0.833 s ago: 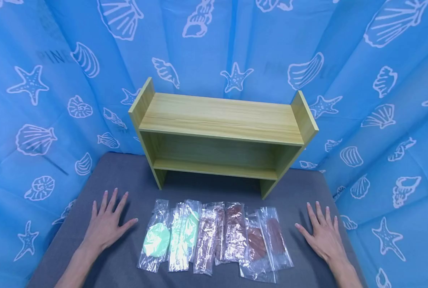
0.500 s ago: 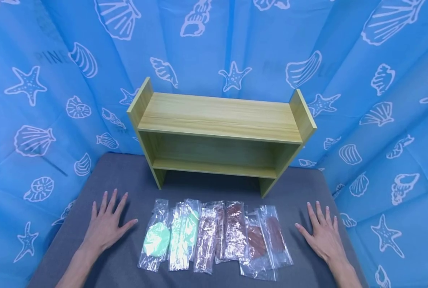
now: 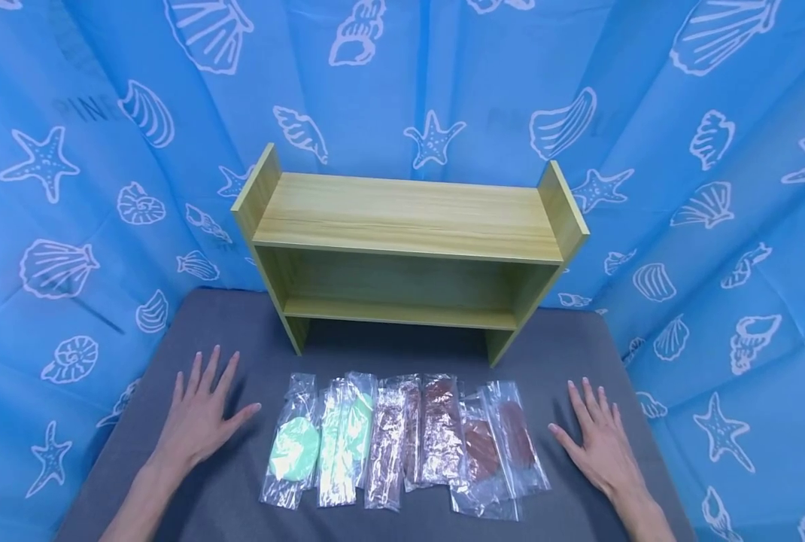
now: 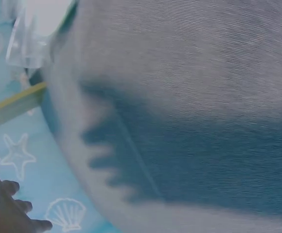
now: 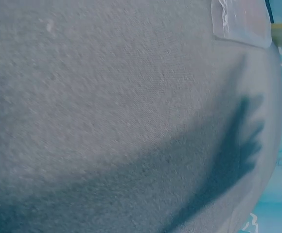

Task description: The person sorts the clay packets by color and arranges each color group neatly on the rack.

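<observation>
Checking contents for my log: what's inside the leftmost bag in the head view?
Inside the leftmost bag, a rounded green piece shows through clear, shiny plastic. It covers whatever lies beneath it, so whether more pieces are stacked there cannot be told.

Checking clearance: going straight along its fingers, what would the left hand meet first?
Likely the blue curtain just left of the wood-grain shelf; depth is unclear, so the left hand might brush the shelf.

glare-streaked bags (image 3: 384, 448); soft wrist views
</observation>
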The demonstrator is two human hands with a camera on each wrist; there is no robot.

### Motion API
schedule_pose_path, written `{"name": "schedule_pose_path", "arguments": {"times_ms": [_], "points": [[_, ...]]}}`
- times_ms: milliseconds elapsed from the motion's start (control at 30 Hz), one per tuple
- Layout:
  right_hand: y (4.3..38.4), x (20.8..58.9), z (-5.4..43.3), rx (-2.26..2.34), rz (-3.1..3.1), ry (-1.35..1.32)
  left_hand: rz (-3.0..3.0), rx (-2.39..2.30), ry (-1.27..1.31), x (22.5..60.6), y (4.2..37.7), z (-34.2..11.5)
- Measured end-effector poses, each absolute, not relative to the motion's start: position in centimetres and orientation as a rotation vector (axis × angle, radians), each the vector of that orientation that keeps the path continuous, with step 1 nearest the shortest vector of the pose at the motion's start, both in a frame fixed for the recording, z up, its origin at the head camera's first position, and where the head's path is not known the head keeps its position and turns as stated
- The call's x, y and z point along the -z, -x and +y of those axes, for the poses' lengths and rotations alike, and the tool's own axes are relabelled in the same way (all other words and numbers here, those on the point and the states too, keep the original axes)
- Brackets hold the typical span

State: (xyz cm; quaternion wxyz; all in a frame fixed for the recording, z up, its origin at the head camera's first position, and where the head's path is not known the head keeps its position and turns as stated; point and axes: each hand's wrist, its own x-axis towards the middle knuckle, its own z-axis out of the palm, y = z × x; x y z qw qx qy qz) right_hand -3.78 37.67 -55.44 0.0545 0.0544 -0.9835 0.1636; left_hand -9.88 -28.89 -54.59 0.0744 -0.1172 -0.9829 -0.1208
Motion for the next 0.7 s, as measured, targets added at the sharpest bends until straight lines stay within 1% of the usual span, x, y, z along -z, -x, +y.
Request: {"name": "schedule_pose_path", "arguments": {"times_ms": [433, 700], "points": [[3.3, 55.3, 35.0, -0.61, -2.79, -0.301, -2.757, 0.656, 0.523, 49.4, 11.4, -26.9], [3.5, 55.0, 33.3, -0.707, -2.794, -0.277, -2.731, 0.859, 0.558, 46.4, 12.4, -25.3]]}}
